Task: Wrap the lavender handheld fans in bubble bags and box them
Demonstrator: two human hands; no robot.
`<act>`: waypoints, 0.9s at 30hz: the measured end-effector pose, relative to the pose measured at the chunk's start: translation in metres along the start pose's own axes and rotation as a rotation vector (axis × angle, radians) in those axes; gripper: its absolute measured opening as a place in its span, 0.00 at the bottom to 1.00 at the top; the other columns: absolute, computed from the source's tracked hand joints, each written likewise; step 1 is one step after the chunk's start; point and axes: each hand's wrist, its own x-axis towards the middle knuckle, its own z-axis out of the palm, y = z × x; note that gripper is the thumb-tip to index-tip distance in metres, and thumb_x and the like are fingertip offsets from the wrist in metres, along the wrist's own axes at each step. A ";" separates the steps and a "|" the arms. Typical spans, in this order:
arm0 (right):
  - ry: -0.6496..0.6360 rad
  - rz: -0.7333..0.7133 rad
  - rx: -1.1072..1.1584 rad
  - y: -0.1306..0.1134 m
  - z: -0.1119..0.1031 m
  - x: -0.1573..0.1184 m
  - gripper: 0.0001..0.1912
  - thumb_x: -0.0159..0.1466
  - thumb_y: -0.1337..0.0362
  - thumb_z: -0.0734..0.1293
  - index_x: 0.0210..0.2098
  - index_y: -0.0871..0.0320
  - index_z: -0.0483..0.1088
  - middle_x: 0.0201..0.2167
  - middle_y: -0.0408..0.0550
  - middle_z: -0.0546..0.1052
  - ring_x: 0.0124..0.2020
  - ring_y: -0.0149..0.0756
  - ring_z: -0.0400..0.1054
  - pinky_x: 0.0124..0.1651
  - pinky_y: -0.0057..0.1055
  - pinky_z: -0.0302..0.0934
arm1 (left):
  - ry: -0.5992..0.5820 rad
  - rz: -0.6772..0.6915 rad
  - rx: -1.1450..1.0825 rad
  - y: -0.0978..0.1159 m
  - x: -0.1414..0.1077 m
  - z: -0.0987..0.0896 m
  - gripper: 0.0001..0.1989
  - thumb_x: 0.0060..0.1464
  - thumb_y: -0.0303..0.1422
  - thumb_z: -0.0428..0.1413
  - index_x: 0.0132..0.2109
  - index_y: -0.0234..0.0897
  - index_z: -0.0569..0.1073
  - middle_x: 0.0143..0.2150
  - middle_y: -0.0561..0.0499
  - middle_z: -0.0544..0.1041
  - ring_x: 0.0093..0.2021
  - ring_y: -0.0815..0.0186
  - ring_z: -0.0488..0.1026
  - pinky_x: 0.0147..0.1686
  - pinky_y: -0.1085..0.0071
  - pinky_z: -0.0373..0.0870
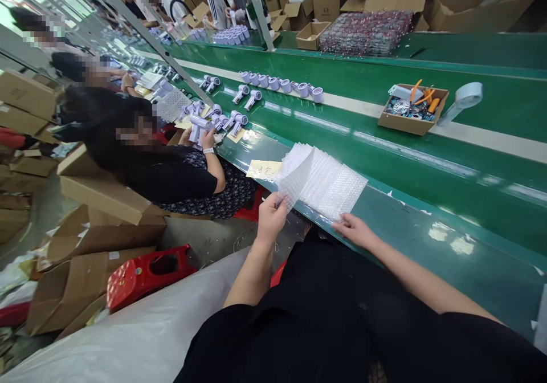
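A spread stack of bubble wrap bags point(331, 183) lies at the near edge of the green bench. My left hand point(273, 215) pinches the corner of one bubble wrap bag point(298, 175), which is lifted and tilted at the left end of the stack. At the stack's right front corner is my right hand point(354, 229), its fingers bent against the lowest edge; whether they grip a bag I cannot make out. A yellow paper note point(261, 169) with handwriting lies just left of the stack, partly beneath it.
To the left a co-worker point(171, 161) holds a lilac handheld fan point(200, 127). Fan parts point(282, 84) stand in a row along the belt. A small carton point(408, 115) of tools is beyond the bench, beside a lilac-white fan point(464, 101). A red stool point(145, 274) is behind left.
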 end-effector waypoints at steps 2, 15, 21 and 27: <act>-0.032 -0.133 -0.109 -0.003 0.014 0.000 0.20 0.52 0.48 0.67 0.39 0.54 0.68 0.35 0.47 0.75 0.38 0.39 0.69 0.34 0.32 0.64 | 0.007 -0.004 -0.005 0.003 -0.002 -0.002 0.08 0.47 0.35 0.59 0.34 0.37 0.77 0.30 0.51 0.75 0.36 0.63 0.69 0.37 0.72 0.64; 0.039 -0.157 0.211 -0.053 0.001 -0.019 0.47 0.52 0.51 0.69 0.62 0.50 0.39 0.48 0.52 0.68 0.35 0.36 0.70 0.40 0.38 0.66 | -0.296 0.546 0.678 -0.027 -0.046 0.040 0.06 0.52 0.26 0.50 0.31 0.38 0.71 0.28 0.45 0.69 0.33 0.60 0.66 0.36 0.66 0.60; 0.186 -0.293 -0.204 -0.038 0.003 -0.023 0.17 0.60 0.51 0.61 0.42 0.55 0.67 0.29 0.48 0.73 0.29 0.39 0.66 0.35 0.35 0.63 | -0.269 0.675 0.857 -0.028 -0.042 0.037 0.08 0.53 0.25 0.47 0.38 0.35 0.70 0.30 0.44 0.69 0.33 0.59 0.66 0.34 0.64 0.61; 0.232 -0.427 -0.368 -0.015 0.000 -0.026 0.24 0.58 0.57 0.63 0.52 0.58 0.62 0.42 0.54 0.74 0.37 0.40 0.70 0.42 0.37 0.65 | -0.300 0.818 0.863 -0.031 -0.038 0.040 0.05 0.51 0.27 0.48 0.33 0.35 0.69 0.27 0.47 0.68 0.31 0.62 0.65 0.32 0.66 0.62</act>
